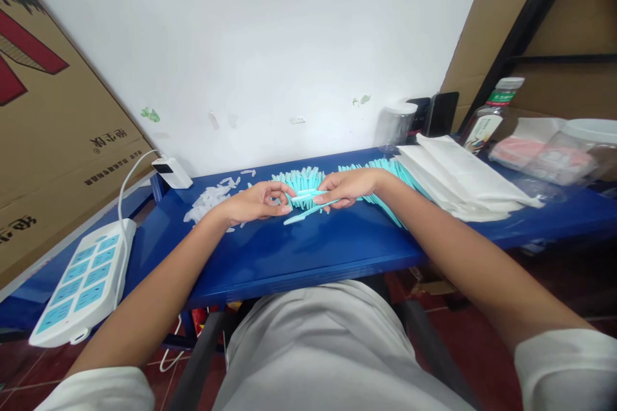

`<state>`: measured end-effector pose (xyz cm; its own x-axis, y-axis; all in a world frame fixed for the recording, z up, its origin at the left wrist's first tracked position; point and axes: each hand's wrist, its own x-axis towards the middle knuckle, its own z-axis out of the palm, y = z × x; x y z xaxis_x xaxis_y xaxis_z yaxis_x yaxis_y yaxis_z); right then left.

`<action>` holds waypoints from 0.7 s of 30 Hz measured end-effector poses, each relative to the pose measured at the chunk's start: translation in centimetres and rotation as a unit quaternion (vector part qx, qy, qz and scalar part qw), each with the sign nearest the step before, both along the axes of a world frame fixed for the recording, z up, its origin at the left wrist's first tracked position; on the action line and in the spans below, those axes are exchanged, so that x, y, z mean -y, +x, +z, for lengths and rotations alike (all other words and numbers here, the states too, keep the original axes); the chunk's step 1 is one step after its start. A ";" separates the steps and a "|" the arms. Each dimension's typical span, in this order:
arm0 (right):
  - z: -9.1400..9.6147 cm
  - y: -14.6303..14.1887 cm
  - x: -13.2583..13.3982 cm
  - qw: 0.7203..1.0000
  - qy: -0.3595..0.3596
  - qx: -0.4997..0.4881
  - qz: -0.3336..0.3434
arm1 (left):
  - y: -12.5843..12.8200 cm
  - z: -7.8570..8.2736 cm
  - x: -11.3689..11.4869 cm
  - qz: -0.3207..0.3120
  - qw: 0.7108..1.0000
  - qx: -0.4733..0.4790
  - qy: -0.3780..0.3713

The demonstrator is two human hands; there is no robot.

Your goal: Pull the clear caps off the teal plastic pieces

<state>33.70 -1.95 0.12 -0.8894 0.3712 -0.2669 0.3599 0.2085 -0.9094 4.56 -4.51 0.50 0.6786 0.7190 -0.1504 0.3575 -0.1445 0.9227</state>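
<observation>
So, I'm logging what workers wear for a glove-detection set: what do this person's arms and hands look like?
Both hands, left hand and right hand, are bare: no gloves, rings or watch show. The forearms are uncovered; short white sleeves end near the elbows. The fingers carry no tape or markings.

White wall (270, 45) behind, scuffed and flecked with green spots. Blue tabletop (299, 250), glossy under even light. Cardboard boxes (53, 135) leaning at left — printed in red and black. More cardboard (486, 13) at right behind a black shelf frame (525, 19). Dark red tiled floor (554, 282) below. White power strip (81, 282) at the left edge — cord trailing up.
</observation>
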 end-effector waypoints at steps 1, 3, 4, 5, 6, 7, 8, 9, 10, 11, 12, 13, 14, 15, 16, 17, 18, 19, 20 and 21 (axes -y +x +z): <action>0.0 0.0 0.0 1.000 -0.004 -0.001 0.000 | 0.1 -0.1 0.0 -0.011 1.000 -0.008 0.006; -0.1 0.0 0.0 1.000 -0.009 0.000 -0.002 | 0.2 -0.2 -0.1 -0.034 0.999 -0.020 0.019; -0.2 0.1 0.0 1.000 -0.011 0.001 -0.004 | 0.2 -0.3 -0.1 -0.046 0.998 -0.025 0.023; -0.2 0.1 0.0 1.000 -0.013 0.003 -0.005 | 0.3 -0.3 -0.1 -0.057 0.998 -0.028 0.025; -0.2 0.1 0.0 1.000 -0.016 0.005 -0.005 | 0.3 -0.2 -0.1 -0.064 0.997 -0.029 0.025; -0.3 0.1 0.0 1.000 -0.018 0.008 -0.005 | 0.3 -0.2 -0.1 -0.070 0.997 -0.030 0.023; -0.3 0.1 0.0 1.000 -0.019 0.011 -0.004 | 0.3 -0.2 0.0 -0.076 0.996 -0.032 0.018; -0.3 0.1 -0.1 1.000 -0.021 0.013 -0.003 | 0.2 -0.1 0.0 -0.081 0.996 -0.034 0.010; -0.3 0.1 -0.1 1.000 -0.021 0.017 -0.002 | 0.2 -0.1 0.0 -0.085 0.996 -0.036 -0.003; -0.3 0.1 -0.1 1.000 -0.021 0.020 0.000 | 0.1 -0.1 0.1 -0.090 0.995 -0.038 -0.019; -0.2 0.1 -0.1 1.000 -0.021 0.022 0.002 | 0.0 -0.2 0.1 -0.093 0.994 -0.039 -0.036; -0.2 0.1 0.0 1.000 -0.020 0.024 0.004 | 0.0 -0.3 0.1 -0.095 0.993 -0.039 -0.051; -0.1 0.1 0.0 0.999 -0.019 0.025 0.005 | -0.1 -0.4 0.1 -0.094 0.993 -0.036 -0.060; -0.1 0.0 0.0 0.999 -0.018 0.027 0.007 | -0.1 -0.5 0.1 -0.089 0.993 -0.032 -0.063; 0.0 0.0 0.1 0.999 -0.015 0.028 0.008 | -0.1 -0.5 0.0 -0.084 0.994 -0.025 -0.062; 0.0 0.0 0.1 0.999 -0.013 0.030 0.008 | -0.1 -0.6 0.0 -0.076 0.995 -0.016 -0.058; 0.1 0.0 0.2 0.999 -0.012 0.031 0.009 | 0.0 -0.6 0.0 -0.067 0.996 -0.004 -0.052; 0.1 0.0 0.2 0.999 -0.011 0.033 0.009 | 0.1 -0.5 0.0 -0.053 0.997 0.011 -0.046; 0.1 0.0 0.2 0.999 -0.011 0.033 0.009 | 0.2 -0.4 0.0 -0.036 0.998 0.027 -0.040; 0.1 0.0 0.3 0.999 -0.011 0.034 0.009 | 0.2 -0.3 0.0 -0.019 0.998 0.044 -0.037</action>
<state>33.70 -2.21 0.25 -0.8751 0.3487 -0.3355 0.4182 0.1962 -0.8869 4.81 -4.52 0.17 0.7175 0.6820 -0.1417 0.2706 -0.0855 0.9589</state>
